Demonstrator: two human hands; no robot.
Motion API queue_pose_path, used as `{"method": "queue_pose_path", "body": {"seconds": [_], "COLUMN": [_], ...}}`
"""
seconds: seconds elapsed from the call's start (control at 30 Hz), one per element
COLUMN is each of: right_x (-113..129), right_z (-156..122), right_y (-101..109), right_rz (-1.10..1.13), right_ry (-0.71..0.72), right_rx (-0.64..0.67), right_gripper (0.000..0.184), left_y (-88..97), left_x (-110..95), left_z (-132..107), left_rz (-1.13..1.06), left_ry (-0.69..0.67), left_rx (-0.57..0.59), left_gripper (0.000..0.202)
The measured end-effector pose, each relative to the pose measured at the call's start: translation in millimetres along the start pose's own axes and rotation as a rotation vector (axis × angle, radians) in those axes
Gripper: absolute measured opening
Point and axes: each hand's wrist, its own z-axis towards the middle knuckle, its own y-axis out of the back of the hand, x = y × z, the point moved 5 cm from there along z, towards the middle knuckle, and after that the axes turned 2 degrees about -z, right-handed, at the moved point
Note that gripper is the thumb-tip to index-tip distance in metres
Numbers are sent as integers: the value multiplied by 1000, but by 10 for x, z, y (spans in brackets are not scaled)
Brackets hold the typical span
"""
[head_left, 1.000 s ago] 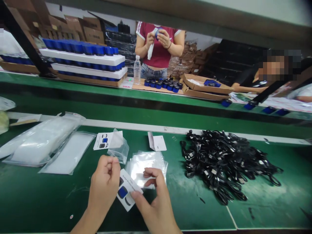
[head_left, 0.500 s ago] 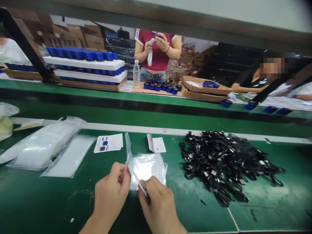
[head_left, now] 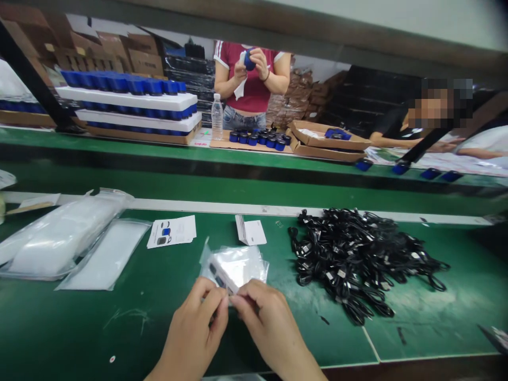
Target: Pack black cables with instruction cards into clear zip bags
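Both my hands meet at the near edge of a small clear plastic bag (head_left: 205,259). A white leaflet with dark pictures shows through it, seemingly inside. My left hand (head_left: 196,323) pinches the bag's edge between thumb and fingers. Close beside it, my right hand (head_left: 272,323) pinches the same edge, its fingertips almost touching the left ones. Just beyond the fingers lies a pile of flat clear bags (head_left: 248,263). Printed leaflets (head_left: 172,233) rest to the left of the pile, and folded white leaflets (head_left: 254,233) sit behind it.
A heap of black cables (head_left: 349,259) covers the bench to the right. Full plastic packs (head_left: 67,238) lie at left. Across the raised green ledge (head_left: 238,161) stand a bottle (head_left: 217,117), blue round items (head_left: 257,139) and cardboard trays (head_left: 329,148). Two co-workers are behind it.
My hands have drawn together and the bag, held up edge-on before, has tipped down toward the pile, showing the leaflet's pictures. The view has shifted slightly.
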Motion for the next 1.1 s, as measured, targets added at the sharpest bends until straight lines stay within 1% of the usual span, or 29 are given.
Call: {"method": "queue_pose_path", "body": {"seconds": [0.03,0.07,0.1,0.13,0.17,0.23,0.27,0.33,0.37,0.4,0.43,0.47,0.5,0.53,0.57,0.63,0.7,0.8,0.87,0.93,1.0,1.03,1.07,1.1], "right_x": [-48,-92,-126,-148,-161,-184,-201,-231,-230,-224,-223,-231,-271,-330,-390,-523,-662,-800,-789,-692,-556,-490,-432,-396], "right_z": [15,29,46,63,80,96,96,87,85,89,103,136,192,261,334,492,646,789,779,667,468,350,231,109], "right_y": [27,32,9,-39,-105,-227,-259,-247,-207,-135,-36,99,278,489,656,888,977,964,931,884,777,690,560,384], "right_rz": [57,129,203,264,299,293,267,246,255,246,191,83,-122,-397,-517,-670,-752,-793,-772,-720,-624,-559,-444,-148], "right_ry": [-47,-86,-108,-119,-123,-139,-156,-174,-150,-112,-71,-29,-31,-86,-143,-236,-282,-273,-237,-192,-149,-132,-105,-116], "right_rx": [-70,-123,-140,-124,-81,2,21,59,109,160,208,214,136,-6,-97,-227,-269,-241,-222,-214,-172,-126,-27,141], "right_gripper": [5,13,26,32,29,14,12,12,10,9,13,20,19,15,16,22,16,6,5,7,12,15,19,20], "left_y": [15,31,44,51,48,22,3,-31,-45,-61,-77,-95,-111,-128,-147,-189,-235,-277,-286,-289,-291,-294,-297,-301], "left_x": [-13,-32,-55,-81,-110,-167,-183,-176,-151,-118,-84,-50,-15,16,41,76,96,121,126,128,130,131,131,132], "left_z": [-5,-9,-13,-15,-16,-16,-14,-2,7,19,31,44,58,72,87,115,138,153,152,149,150,153,157,163], "left_rz": [-35,-66,-97,-128,-160,-225,-251,-274,-272,-264,-254,-242,-232,-226,-225,-235,-248,-236,-225,-226,-239,-246,-250,-248], "left_ry": [1,1,0,-1,-6,-23,-26,0,30,65,95,121,146,164,174,173,164,173,176,184,199,206,211,214], "left_rx": [4,8,17,35,67,155,196,243,248,248,249,248,242,236,231,231,242,249,248,252,261,267,271,274], "left_gripper": [19,18,17,17,17,18,18,18,18,18,18,18,18,19,20,20,20,20,20,19,20,20,19,17]}}
